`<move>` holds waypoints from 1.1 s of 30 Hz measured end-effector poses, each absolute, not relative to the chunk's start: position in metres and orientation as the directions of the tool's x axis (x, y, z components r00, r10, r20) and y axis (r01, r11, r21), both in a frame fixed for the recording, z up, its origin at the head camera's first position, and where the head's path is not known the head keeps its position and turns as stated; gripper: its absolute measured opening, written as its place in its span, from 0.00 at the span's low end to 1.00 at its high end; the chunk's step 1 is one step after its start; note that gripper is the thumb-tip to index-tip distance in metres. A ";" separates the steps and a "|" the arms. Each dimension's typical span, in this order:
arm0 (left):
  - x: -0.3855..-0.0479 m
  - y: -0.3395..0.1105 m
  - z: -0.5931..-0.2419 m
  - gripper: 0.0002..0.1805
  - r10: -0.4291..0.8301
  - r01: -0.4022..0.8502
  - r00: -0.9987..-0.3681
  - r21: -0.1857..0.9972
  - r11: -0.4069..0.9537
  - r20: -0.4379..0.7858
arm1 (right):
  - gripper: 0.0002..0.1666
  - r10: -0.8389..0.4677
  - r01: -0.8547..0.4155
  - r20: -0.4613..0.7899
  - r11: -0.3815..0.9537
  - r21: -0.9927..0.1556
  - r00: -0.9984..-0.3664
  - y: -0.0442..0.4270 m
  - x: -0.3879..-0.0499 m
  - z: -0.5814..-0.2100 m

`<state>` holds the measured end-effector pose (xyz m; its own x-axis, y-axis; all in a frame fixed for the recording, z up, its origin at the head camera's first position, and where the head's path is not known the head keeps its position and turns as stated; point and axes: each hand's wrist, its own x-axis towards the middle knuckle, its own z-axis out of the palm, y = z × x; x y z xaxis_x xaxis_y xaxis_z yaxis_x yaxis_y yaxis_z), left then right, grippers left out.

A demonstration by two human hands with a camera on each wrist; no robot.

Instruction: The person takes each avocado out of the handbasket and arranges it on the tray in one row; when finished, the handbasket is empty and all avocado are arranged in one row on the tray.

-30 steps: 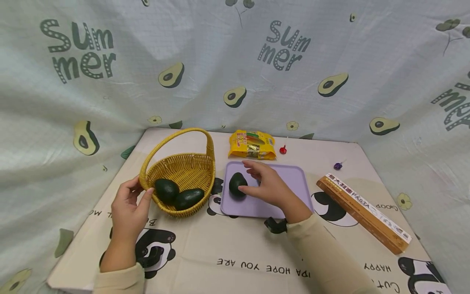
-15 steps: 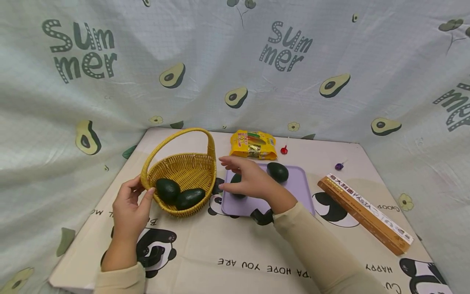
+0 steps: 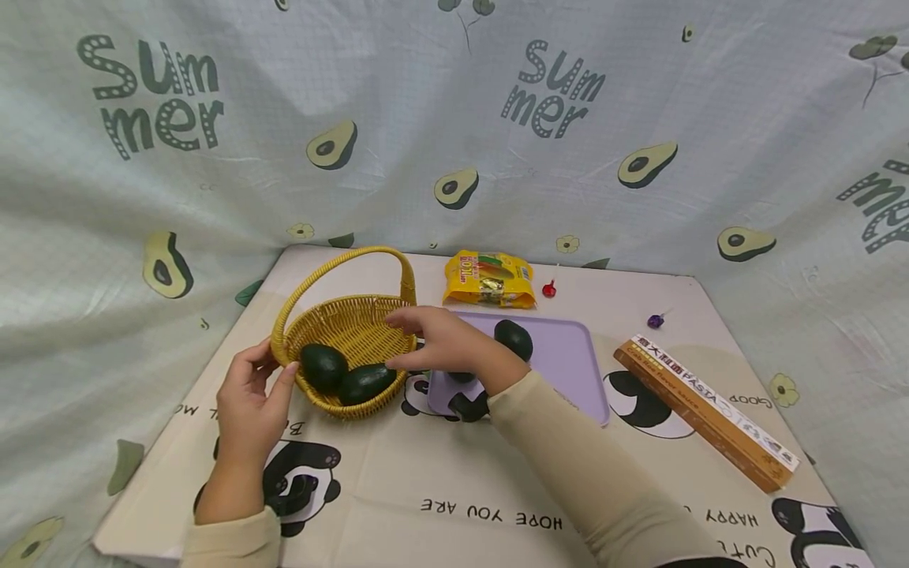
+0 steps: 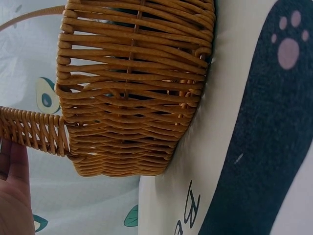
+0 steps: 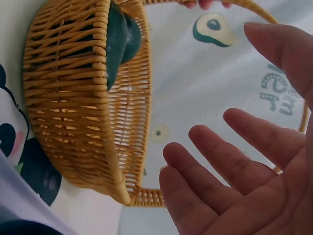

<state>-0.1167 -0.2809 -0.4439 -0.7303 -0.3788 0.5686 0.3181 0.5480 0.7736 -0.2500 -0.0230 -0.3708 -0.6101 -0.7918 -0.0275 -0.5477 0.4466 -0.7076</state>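
At the table's left, a yellow wicker basket (image 3: 348,312) with a tall handle holds two dark green avocados, one rounder (image 3: 323,368) and one lying lengthwise (image 3: 367,384). My left hand (image 3: 252,398) grips the basket where the handle meets its left rim; the left wrist view shows fingers (image 4: 18,161) behind the woven handle. My right hand (image 3: 447,343) hovers by the basket's right rim, fingers spread and nothing in them, as the palm (image 5: 264,200) confirms. On the lilac tray (image 3: 561,371), one avocado (image 3: 514,339) shows beyond my wrist; another (image 3: 461,377) is mostly hidden beneath my hand.
Behind the tray lies a yellow snack bag (image 3: 490,280), with a red lollipop (image 3: 549,289) beside it. A purple lollipop (image 3: 655,321) and a long pasta box (image 3: 706,410) are on the right. A printed cloth curtain (image 3: 398,118) hangs around the table's back and sides.
My right hand has moved left, from above the tray to the basket's right rim, uncovering an avocado at the tray's back. My left hand keeps its grip on the basket.
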 end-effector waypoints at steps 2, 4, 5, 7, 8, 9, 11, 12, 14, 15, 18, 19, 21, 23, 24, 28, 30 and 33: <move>-0.116 -0.281 -0.444 0.26 -0.378 0.321 -0.731 0.775 0.545 0.568 | 0.42 -0.798 -0.542 -0.044 0.447 -0.712 -0.601 -0.029 -0.252 -0.372; -0.116 -0.280 -0.443 0.26 -0.377 0.325 -0.732 0.777 0.540 0.568 | 0.41 -0.803 -0.535 -0.059 0.448 -0.716 -0.593 -0.035 -0.255 -0.373; -0.115 -0.280 -0.443 0.26 -0.378 0.327 -0.731 0.778 0.536 0.568 | 0.41 -0.806 -0.529 -0.068 0.447 -0.722 -0.588 -0.038 -0.256 -0.372; -0.115 -0.280 -0.442 0.26 -0.379 0.330 -0.731 0.780 0.532 0.568 | 0.40 -0.808 -0.521 -0.087 0.453 -0.723 -0.582 -0.042 -0.258 -0.372; -0.115 -0.280 -0.442 0.26 -0.380 0.331 -0.731 0.781 0.530 0.567 | 0.39 -0.808 -0.520 -0.098 0.461 -0.719 -0.581 -0.044 -0.259 -0.372; -0.114 -0.280 -0.442 0.26 -0.381 0.330 -0.730 0.781 0.530 0.567 | 0.39 -0.807 -0.522 -0.106 0.470 -0.712 -0.581 -0.046 -0.260 -0.371; -0.114 -0.279 -0.443 0.26 -0.383 0.326 -0.730 0.781 0.532 0.566 | 0.39 -0.807 -0.522 -0.122 0.481 -0.705 -0.578 -0.050 -0.261 -0.371; -0.115 -0.279 -0.443 0.26 -0.383 0.323 -0.730 0.780 0.536 0.565 | 0.38 -0.807 -0.522 -0.130 0.485 -0.702 -0.576 -0.052 -0.262 -0.371; -0.115 -0.279 -0.443 0.26 -0.384 0.320 -0.731 0.779 0.539 0.565 | 0.38 -0.810 -0.511 -0.146 0.487 -0.708 -0.568 -0.055 -0.262 -0.371; -0.115 -0.279 -0.443 0.26 -0.384 0.318 -0.730 0.778 0.541 0.565 | 0.38 -0.813 -0.507 -0.152 0.484 -0.713 -0.561 -0.057 -0.262 -0.372; -0.116 -0.280 -0.444 0.26 -0.384 0.316 -0.730 0.777 0.544 0.566 | 0.38 -0.823 -0.501 -0.166 0.477 -0.722 -0.544 -0.062 -0.263 -0.373; -0.116 -0.280 -0.443 0.26 -0.384 0.316 -0.730 0.777 0.544 0.566 | 0.38 -0.825 -0.502 -0.171 0.477 -0.722 -0.538 -0.065 -0.263 -0.374; -0.116 -0.280 -0.443 0.26 -0.384 0.318 -0.731 0.778 0.541 0.565 | 0.39 -0.827 -0.506 -0.185 0.485 -0.713 -0.532 -0.069 -0.263 -0.374; -0.116 -0.281 -0.442 0.26 -0.381 0.321 -0.732 0.780 0.537 0.564 | 0.39 -0.825 -0.512 -0.207 0.501 -0.697 -0.526 -0.073 -0.265 -0.375; -0.116 -0.281 -0.442 0.26 -0.381 0.323 -0.733 0.782 0.534 0.563 | 0.40 -0.825 -0.512 -0.221 0.509 -0.692 -0.521 -0.074 -0.265 -0.375; -0.116 -0.281 -0.442 0.27 -0.381 0.318 -0.736 0.783 0.534 0.559 | 0.41 -0.825 -0.520 -0.273 0.533 -0.667 -0.496 -0.080 -0.269 -0.374; -0.116 -0.281 -0.442 0.27 -0.381 0.317 -0.738 0.785 0.533 0.557 | 0.40 -0.823 -0.515 -0.294 0.542 -0.664 -0.486 -0.083 -0.270 -0.374; -0.116 -0.281 -0.442 0.27 -0.379 0.321 -0.740 0.787 0.526 0.555 | 0.40 -0.821 -0.512 -0.316 0.551 -0.659 -0.476 -0.086 -0.272 -0.375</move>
